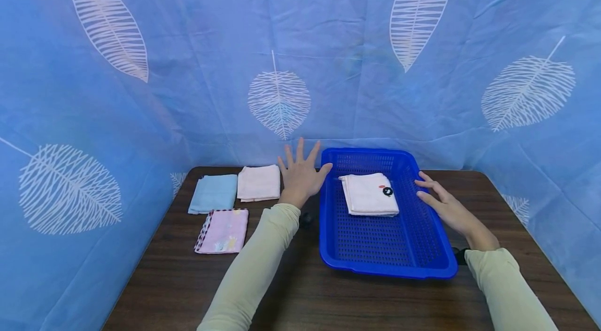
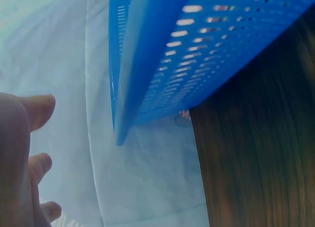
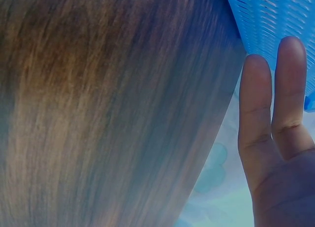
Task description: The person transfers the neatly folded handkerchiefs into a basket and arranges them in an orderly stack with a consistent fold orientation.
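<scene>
A blue perforated plastic basket (image 1: 385,247) stands on the dark wooden table (image 1: 300,289). A folded white cloth (image 1: 368,193) with a small black and red mark lies inside it. My left hand (image 1: 300,172) is spread with straight fingers just left of the basket's far left corner, its thumb at the rim. My right hand (image 1: 443,200) lies with straight fingers against the basket's right rim. The left wrist view has the basket wall (image 2: 197,54) close above my fingers (image 2: 37,111). In the right wrist view two straight fingers (image 3: 275,99) touch the basket (image 3: 275,15).
Three folded cloths lie left of the basket: a light blue one (image 1: 213,193), a pale pink one (image 1: 259,182) and a pink patterned one (image 1: 222,231). A blue leaf-print curtain (image 1: 281,59) closes the back and sides. The table's front shows bare wood.
</scene>
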`<state>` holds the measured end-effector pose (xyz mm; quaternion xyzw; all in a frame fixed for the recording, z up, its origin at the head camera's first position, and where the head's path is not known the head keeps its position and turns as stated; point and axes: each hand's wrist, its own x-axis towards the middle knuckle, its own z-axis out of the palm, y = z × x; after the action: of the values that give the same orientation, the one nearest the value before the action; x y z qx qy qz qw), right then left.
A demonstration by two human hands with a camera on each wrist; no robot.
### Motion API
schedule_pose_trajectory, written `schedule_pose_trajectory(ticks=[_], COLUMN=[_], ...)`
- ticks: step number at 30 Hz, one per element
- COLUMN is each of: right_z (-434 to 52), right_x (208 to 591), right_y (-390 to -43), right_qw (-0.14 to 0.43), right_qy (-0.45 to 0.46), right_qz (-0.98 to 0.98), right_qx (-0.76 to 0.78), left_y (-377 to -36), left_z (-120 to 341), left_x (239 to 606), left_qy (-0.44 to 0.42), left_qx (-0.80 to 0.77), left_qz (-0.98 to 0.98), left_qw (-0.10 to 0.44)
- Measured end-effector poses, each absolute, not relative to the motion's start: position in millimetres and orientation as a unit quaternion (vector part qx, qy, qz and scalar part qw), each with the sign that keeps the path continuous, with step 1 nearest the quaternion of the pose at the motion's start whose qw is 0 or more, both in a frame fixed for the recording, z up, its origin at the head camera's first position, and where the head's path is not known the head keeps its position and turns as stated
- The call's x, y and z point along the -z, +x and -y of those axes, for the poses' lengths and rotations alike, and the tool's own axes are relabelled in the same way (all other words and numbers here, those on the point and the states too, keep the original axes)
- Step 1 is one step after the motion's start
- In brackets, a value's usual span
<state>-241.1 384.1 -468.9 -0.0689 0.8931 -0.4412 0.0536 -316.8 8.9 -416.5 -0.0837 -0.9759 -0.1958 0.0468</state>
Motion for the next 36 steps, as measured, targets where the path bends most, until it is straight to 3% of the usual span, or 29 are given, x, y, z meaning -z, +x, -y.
schedule_pose_trajectory(ticks=[36], right_z=[-384.6], right_x=[470.3], right_y=[-240.3], right_qw=[0.052], right_qy=[-0.061], right_qz=[-0.889], right_qx=[0.451], left_y=[-328.5], left_z=[37.9], left_x=[441.9], left_qy=[-0.024], left_qx=[0.192], left_qz=[0.978], left_qw=[0.084])
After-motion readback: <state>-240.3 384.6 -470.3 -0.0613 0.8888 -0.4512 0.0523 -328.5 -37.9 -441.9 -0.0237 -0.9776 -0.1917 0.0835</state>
